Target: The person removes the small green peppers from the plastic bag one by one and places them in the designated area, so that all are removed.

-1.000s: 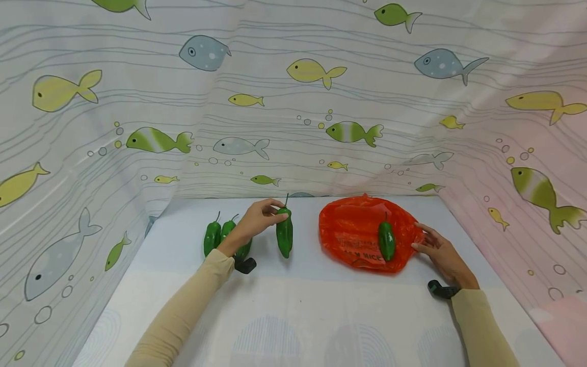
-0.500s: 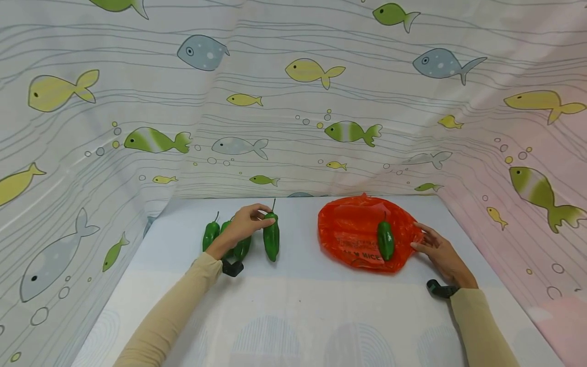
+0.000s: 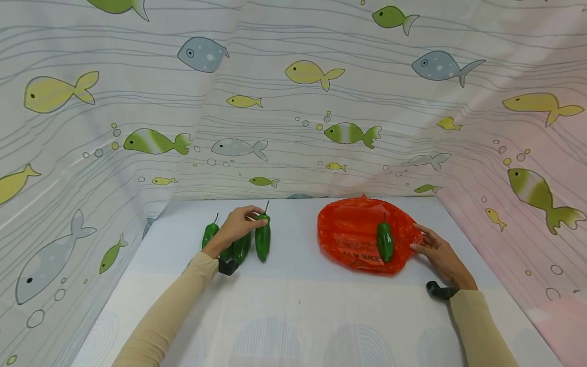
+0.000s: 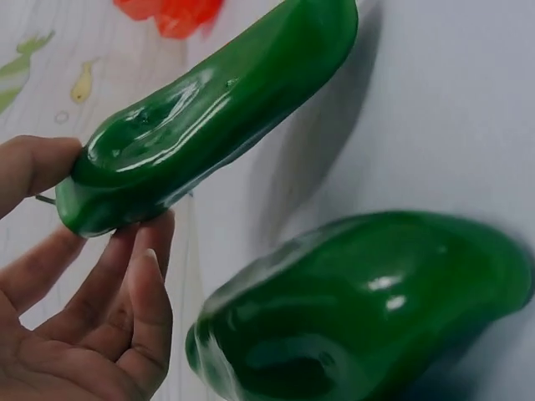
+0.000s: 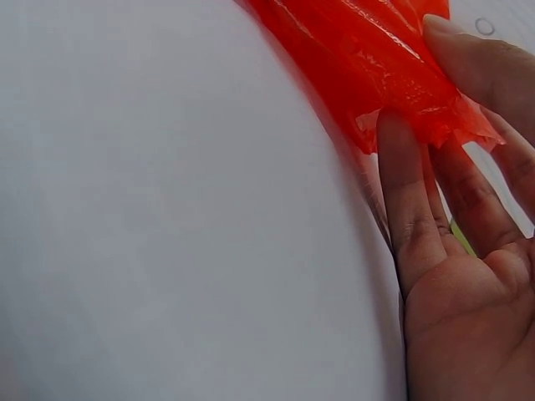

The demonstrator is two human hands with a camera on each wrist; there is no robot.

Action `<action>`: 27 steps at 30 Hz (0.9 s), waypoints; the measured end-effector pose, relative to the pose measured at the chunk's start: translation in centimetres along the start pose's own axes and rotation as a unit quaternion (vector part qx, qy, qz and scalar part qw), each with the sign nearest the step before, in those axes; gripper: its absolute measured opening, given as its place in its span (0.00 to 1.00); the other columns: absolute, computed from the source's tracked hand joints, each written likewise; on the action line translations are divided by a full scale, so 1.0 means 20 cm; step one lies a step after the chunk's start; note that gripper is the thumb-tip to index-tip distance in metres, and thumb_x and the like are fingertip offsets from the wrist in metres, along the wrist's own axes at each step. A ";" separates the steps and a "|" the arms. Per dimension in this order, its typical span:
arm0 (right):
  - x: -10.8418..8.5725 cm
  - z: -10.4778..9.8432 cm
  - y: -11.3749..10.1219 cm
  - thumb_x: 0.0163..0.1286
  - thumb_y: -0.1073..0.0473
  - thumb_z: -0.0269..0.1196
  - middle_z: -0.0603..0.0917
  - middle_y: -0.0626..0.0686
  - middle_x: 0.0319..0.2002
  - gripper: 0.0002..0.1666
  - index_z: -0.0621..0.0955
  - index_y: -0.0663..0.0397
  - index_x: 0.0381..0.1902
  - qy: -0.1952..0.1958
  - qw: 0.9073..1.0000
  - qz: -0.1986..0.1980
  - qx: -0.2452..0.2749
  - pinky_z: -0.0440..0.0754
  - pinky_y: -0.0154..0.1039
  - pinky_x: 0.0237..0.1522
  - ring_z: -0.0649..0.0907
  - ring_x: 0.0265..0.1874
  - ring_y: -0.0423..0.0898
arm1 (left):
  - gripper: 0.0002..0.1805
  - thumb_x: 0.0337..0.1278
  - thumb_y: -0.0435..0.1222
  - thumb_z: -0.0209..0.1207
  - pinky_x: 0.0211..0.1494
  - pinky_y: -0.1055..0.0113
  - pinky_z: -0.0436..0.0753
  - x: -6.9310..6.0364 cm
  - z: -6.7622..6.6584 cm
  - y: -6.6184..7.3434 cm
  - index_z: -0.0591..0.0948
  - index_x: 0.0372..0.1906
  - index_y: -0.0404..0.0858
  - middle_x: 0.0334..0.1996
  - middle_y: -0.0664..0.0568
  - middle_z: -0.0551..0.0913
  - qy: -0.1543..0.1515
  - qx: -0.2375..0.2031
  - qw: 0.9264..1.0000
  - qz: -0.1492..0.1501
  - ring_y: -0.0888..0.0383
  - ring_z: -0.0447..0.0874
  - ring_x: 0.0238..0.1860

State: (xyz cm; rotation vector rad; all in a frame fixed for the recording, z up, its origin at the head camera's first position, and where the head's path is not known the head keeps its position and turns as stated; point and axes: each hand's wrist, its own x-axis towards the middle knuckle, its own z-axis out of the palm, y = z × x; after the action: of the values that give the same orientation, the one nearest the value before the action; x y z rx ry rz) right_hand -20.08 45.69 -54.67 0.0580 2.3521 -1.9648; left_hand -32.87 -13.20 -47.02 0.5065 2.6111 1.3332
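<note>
In the head view my left hand [image 3: 235, 227] pinches a green pepper [image 3: 263, 239] near its stem end, the tip pointing down. The left wrist view shows the thumb on one side of this pepper [image 4: 217, 117] and fingertips on the other. A second green pepper [image 4: 368, 309] is close beside it. At the right, my right hand [image 3: 442, 256] holds the gathered edge of a red plastic bag [image 3: 337, 216] between thumb and fingers. One more green pepper [image 3: 385, 243] shows on the bag. In the right wrist view, fingers sit under the red film [image 5: 368, 67].
Left of the held pepper stand other green peppers, one at the far left [image 3: 210, 232] and others partly covered by the left hand and wrist. The white table [image 3: 293, 306] meets a fish-printed curtain [image 3: 275, 117] at the back and sides.
My left hand has carried its pepper leftward and slightly down, close to the other peppers. The right hand and the red bag stay nearly in place.
</note>
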 end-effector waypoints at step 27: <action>-0.01 0.01 -0.01 0.74 0.53 0.67 0.57 0.58 0.78 0.45 0.59 0.40 0.82 0.005 1.000 0.009 0.009 0.78 0.26 0.55 0.70 0.64 0.36 | 0.09 0.65 0.37 0.68 0.44 0.54 0.77 0.06 0.02 -0.09 0.87 0.45 0.37 0.38 0.51 0.87 0.011 0.127 0.989 0.069 0.51 0.78 0.40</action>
State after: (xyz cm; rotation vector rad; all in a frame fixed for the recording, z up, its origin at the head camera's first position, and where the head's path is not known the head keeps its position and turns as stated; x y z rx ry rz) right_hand -19.89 45.55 -54.51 0.0899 2.3320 -1.9839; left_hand -34.29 -13.41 -48.67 0.7241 2.8272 1.0503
